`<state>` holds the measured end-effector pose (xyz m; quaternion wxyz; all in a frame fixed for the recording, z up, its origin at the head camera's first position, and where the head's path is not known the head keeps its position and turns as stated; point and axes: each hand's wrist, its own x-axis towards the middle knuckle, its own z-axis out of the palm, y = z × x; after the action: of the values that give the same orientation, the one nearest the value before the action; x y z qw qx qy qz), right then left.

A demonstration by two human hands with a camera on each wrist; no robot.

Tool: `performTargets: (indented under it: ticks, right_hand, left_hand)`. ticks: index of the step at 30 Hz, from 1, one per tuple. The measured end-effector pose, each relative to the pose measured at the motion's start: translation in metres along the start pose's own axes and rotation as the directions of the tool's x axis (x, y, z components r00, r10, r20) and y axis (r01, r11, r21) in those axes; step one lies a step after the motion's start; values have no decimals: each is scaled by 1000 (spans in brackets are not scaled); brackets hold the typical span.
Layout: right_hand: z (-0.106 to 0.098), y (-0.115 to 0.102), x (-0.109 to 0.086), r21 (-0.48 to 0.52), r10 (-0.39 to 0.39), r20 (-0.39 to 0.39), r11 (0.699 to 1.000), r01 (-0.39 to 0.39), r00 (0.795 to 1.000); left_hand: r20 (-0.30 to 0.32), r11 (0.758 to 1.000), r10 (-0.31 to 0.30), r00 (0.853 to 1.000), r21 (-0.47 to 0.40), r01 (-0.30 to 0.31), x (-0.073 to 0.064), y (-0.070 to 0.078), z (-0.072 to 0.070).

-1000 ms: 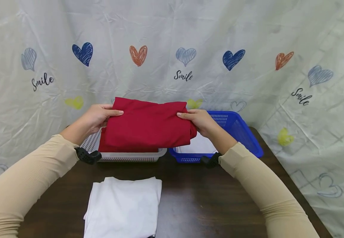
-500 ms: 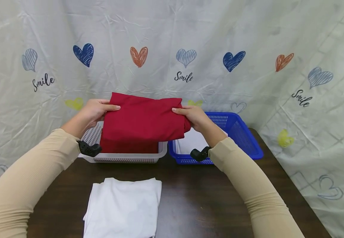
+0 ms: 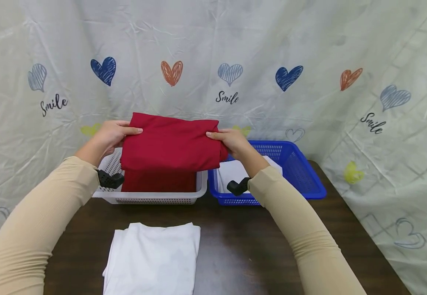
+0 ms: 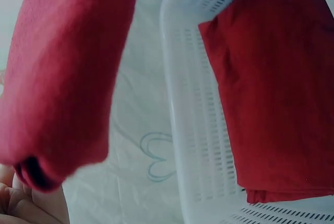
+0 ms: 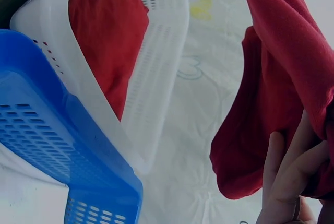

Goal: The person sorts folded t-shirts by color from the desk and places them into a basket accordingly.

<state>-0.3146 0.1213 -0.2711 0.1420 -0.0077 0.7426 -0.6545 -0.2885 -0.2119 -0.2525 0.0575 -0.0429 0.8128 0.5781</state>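
Observation:
A folded red cloth (image 3: 172,143), likely a garment by its layers, is held up between both hands over the white basket (image 3: 154,198). My left hand (image 3: 111,135) pinches its left edge, thumb on top. At the right edge my right hand (image 3: 235,143) grips it the same way, with fingers (image 5: 292,177) underneath in the right wrist view. Inside the white basket lies another folded red cloth (image 4: 276,93), partly hidden in the head view by the held one. The left wrist view shows a gap between the held cloth and the basket.
To the right stands a blue basket (image 3: 303,172) with folded white cloth (image 3: 231,174) in it. Nearer on the dark wooden table (image 3: 257,246) lies a folded white cloth (image 3: 154,258). A curtain (image 3: 198,32) printed with hearts hangs behind the baskets.
Both hands have carried the folded red cloth left and slightly up in the head view, more squarely over the white basket. More of the white cloth in the blue basket now shows.

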Motion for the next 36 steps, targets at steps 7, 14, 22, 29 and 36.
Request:
performTargets:
  ticks: [7, 14, 22, 29, 36]
  right_hand:
    - [8, 4, 10, 48, 18, -7, 999, -18, 1000]
    - [16, 6, 18, 69, 23, -14, 997, -22, 1000]
    - [26, 12, 30, 95, 39, -24, 995, -37, 999]
    - [32, 15, 36, 100, 29, -22, 995, -26, 999]
    - [43, 12, 40, 120, 38, -21, 992, -35, 999]
  left_hand:
    - [-30, 999, 15, 999, 52, -13, 7, 1, -7]
    - [-62, 992, -23, 998, 126, 31, 8, 1, -14]
    - [-81, 990, -28, 996, 135, 39, 10, -6, -14]
    - [-120, 989, -45, 992, 132, 61, 13, -12, -20]
    - [-175, 991, -75, 982, 96, 93, 16, -19, -26]
